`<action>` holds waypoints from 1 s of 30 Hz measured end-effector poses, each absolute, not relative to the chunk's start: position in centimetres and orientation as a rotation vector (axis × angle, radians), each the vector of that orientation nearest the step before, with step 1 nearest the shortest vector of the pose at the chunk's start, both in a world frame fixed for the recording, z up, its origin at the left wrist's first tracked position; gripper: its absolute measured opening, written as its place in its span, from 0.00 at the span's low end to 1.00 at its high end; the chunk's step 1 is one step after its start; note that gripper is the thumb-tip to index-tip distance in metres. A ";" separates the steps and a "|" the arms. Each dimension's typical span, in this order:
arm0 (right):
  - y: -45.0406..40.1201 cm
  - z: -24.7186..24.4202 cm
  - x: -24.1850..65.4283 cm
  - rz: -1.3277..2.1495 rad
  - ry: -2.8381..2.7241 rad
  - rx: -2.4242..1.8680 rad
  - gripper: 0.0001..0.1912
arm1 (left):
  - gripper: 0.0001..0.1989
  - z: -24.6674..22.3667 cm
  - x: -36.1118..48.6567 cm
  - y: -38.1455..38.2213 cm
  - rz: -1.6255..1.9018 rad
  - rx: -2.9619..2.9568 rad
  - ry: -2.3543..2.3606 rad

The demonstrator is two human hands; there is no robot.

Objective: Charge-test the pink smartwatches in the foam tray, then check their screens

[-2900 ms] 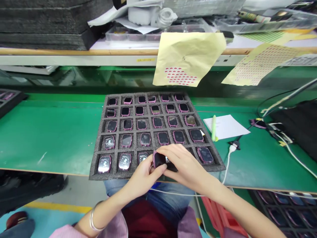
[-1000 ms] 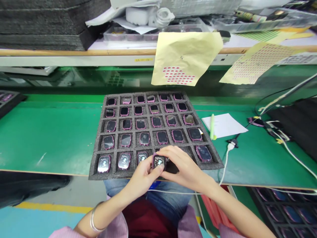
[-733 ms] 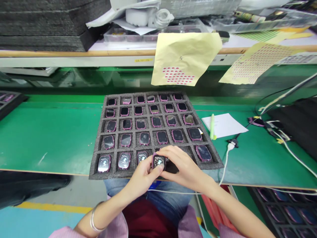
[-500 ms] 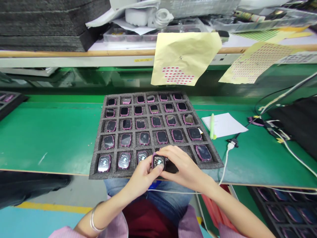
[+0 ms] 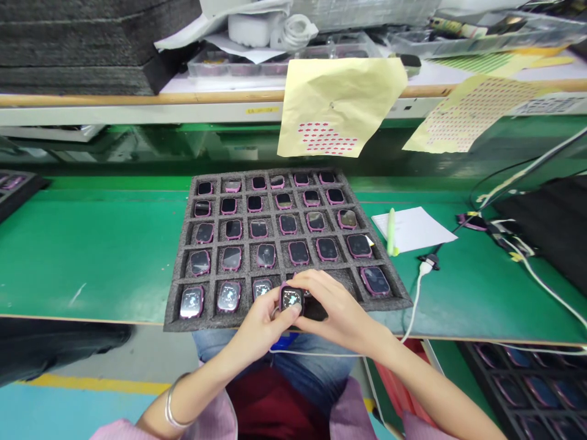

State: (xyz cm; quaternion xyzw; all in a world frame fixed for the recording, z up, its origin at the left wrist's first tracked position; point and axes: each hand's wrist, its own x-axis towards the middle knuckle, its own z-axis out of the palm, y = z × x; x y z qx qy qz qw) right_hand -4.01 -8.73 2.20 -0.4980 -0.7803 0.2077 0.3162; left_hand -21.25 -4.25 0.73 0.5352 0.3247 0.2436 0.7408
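Between my two hands is a smartwatch with a lit screen and a purple case, held over the front row of the foam tray. My left hand grips its left side, the thumb lying on the lower part of the screen. My right hand is closed on the right side, fingers at the top edge and thumb below. Purple-cased watches fill most of the tray's compartments; several in the front row, such as the front left watch, have lit screens. My hands hide part of that row.
Right of the tray lie a white paper, a light green pen and a white cable with its plug. A yellow sheet hangs from the shelf edge. Another watch tray sits at lower right; black foam is stacked upper left.
The whole view has shifted very slightly. Both hands keep the same hold on the watch, and its screen stays lit.
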 end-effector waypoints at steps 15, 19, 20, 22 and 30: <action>-9.0 2.0 -4.4 0.590 -1.982 -1.298 0.20 | 0.15 1.5 -21.3 -4.0 0.479 1.055 0.658; -9.0 1.9 -4.4 0.567 -1.979 -1.308 0.20 | 0.14 1.6 -21.3 -3.9 0.460 1.021 0.638; -9.1 1.9 -4.4 0.561 -1.979 -1.304 0.20 | 0.14 1.6 -21.3 -3.9 0.461 1.016 0.636; -9.1 1.9 -4.4 0.549 -1.979 -1.297 0.20 | 0.14 1.5 -21.3 -4.0 0.461 1.012 0.637; -8.9 2.2 -4.4 0.503 -1.992 -1.275 0.18 | 0.17 1.5 -21.4 -4.1 0.441 1.023 0.653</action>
